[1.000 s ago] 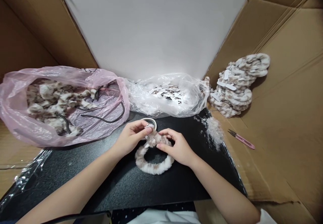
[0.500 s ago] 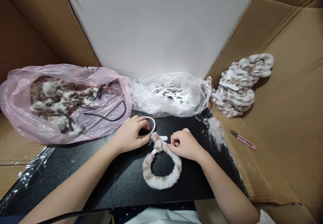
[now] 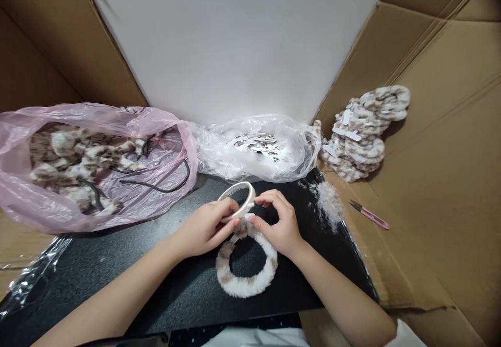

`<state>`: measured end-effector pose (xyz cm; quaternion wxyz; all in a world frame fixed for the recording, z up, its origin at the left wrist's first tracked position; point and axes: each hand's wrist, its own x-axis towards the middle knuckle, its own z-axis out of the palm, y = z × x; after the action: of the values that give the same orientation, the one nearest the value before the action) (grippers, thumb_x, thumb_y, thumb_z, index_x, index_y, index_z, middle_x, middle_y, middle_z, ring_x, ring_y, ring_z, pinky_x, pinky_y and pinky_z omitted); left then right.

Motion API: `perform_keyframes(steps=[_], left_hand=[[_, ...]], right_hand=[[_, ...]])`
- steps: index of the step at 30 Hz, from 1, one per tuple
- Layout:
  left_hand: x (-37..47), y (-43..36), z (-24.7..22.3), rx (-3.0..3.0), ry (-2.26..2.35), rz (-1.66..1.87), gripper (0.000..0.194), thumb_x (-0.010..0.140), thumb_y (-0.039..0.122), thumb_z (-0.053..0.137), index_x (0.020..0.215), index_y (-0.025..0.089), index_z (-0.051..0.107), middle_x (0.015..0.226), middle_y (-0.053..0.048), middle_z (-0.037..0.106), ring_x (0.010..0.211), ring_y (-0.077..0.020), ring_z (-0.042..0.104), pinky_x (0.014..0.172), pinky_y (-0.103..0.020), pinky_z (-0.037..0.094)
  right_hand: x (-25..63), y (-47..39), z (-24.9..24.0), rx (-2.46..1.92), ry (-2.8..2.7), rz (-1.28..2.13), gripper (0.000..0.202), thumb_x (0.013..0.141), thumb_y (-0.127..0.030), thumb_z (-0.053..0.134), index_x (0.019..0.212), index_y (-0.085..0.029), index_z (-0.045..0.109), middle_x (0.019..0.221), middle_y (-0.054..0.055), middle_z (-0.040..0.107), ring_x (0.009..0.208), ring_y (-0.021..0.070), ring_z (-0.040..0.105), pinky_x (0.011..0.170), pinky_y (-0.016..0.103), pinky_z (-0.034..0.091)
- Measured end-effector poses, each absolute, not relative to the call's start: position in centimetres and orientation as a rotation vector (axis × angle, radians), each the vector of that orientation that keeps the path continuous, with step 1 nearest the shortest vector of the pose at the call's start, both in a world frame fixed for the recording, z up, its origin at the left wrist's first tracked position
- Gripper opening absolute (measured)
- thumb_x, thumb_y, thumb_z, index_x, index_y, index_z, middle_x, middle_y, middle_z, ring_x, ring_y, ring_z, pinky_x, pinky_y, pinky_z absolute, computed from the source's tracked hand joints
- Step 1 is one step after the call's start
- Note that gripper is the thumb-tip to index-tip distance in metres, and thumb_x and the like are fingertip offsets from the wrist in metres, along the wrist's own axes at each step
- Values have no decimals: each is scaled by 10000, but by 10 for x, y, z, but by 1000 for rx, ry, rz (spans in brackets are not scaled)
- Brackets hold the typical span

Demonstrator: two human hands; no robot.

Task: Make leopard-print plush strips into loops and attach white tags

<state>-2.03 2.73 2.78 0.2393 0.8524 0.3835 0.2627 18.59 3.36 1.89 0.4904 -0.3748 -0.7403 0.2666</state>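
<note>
A roll of tape (image 3: 250, 196), white and ring-shaped, is tilted up off the table in my left hand (image 3: 209, 226), whose thumb and fingers close on its near-left rim. My right hand (image 3: 281, 220) is at the roll's right side, fingertips by the rim. A gap shows between its thumb and forefinger, and the thumb lies near the top of the furry band. This white-and-brown plush headband (image 3: 247, 286) lies as a loop on the black table just below both hands. Its upper end is partly hidden by my fingers, with a white tag (image 3: 249, 215) showing there.
A pink plastic bag (image 3: 156, 201) with plush pieces and dark cords lies left. Behind is a clear bag (image 3: 211, 151) of white tags. At right are a pile of tagged plush bands (image 3: 364, 148), loose fluff (image 3: 327, 201) and pink thread snips (image 3: 374, 218). Cardboard walls (image 3: 442, 143) flank the table.
The tape roll has come up off the table in my left hand and moved right. My right hand has opened from a curl and moved up to the roll. The view has shifted slightly.
</note>
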Motion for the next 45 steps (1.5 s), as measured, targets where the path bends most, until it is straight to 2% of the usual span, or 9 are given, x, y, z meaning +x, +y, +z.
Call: perform_keyframes(steps=[5, 12, 20, 24, 30, 33, 37, 41, 45], left_hand=[[-18, 26, 25, 2511, 1015, 702, 86, 931, 234, 440, 905, 188, 507, 697, -14, 607, 619, -156, 554, 588, -240, 373], [-20, 27, 23, 2574, 1026, 720, 101, 931, 227, 442, 911, 182, 530, 693, -16, 621, 628, -160, 575, 605, -246, 390], [-37, 41, 31, 2762, 1208, 676, 369, 941, 369, 451, 619, 190, 479, 482, 18, 486, 454, -138, 472, 517, -259, 297], [-54, 47, 41, 2719, 1220, 757, 377, 949, 312, 418, 597, 186, 459, 496, 22, 472, 473, -122, 459, 544, -246, 311], [-57, 49, 48, 2687, 1247, 820, 305, 918, 236, 394, 635, 184, 497, 535, 13, 507, 520, -132, 475, 580, -250, 339], [-52, 48, 46, 2729, 1324, 848, 279, 912, 243, 408, 660, 184, 511, 550, 12, 526, 516, -135, 477, 594, -265, 348], [-46, 44, 44, 2830, 1342, 889, 251, 904, 225, 419, 675, 187, 513, 567, 7, 556, 523, -142, 492, 600, -282, 347], [-41, 40, 46, 2931, 1224, 907, 215, 891, 194, 430, 698, 183, 524, 576, 10, 563, 534, -143, 495, 597, -293, 336], [-38, 36, 44, 2955, 1177, 916, 214, 889, 186, 440, 691, 176, 519, 575, 12, 544, 545, -144, 485, 602, -299, 329]], right_hand=[[184, 33, 21, -961, -1803, 801, 159, 795, -169, 692, 674, -199, 593, 721, 1, 619, 726, 162, 536, 715, 303, 424], [185, 33, 18, -1038, -1690, 839, 234, 708, -153, 752, 902, -217, 638, 810, 1, 654, 819, 179, 578, 789, 314, 448], [188, 31, 27, -836, -1398, 1557, 379, 631, -233, 819, 816, -219, 488, 606, -73, 575, 555, 105, 534, 597, 247, 413], [197, 35, 30, -710, -1274, 1657, 412, 638, -275, 833, 777, -230, 448, 578, -82, 533, 552, 100, 496, 557, 223, 407], [204, 41, 33, -962, -1499, 1222, 265, 708, -274, 749, 784, -219, 500, 665, -35, 582, 635, 135, 549, 635, 273, 437], [203, 40, 32, -1161, -1655, 666, 127, 778, -258, 639, 864, -210, 559, 889, 51, 663, 824, 201, 585, 736, 337, 442], [200, 38, 37, -1196, -1728, 164, 215, 797, -306, 591, 978, -192, 564, 1189, 142, 576, 1096, 289, 524, 914, 444, 402], [186, 40, 56, -1129, -2088, 268, 237, 823, -352, 602, 1007, -204, 586, 1011, 75, 658, 983, 247, 566, 897, 406, 374], [167, 52, 75, -1082, -2501, 304, 240, 811, -417, 652, 801, -183, 598, 824, 25, 672, 852, 208, 558, 868, 387, 322]])
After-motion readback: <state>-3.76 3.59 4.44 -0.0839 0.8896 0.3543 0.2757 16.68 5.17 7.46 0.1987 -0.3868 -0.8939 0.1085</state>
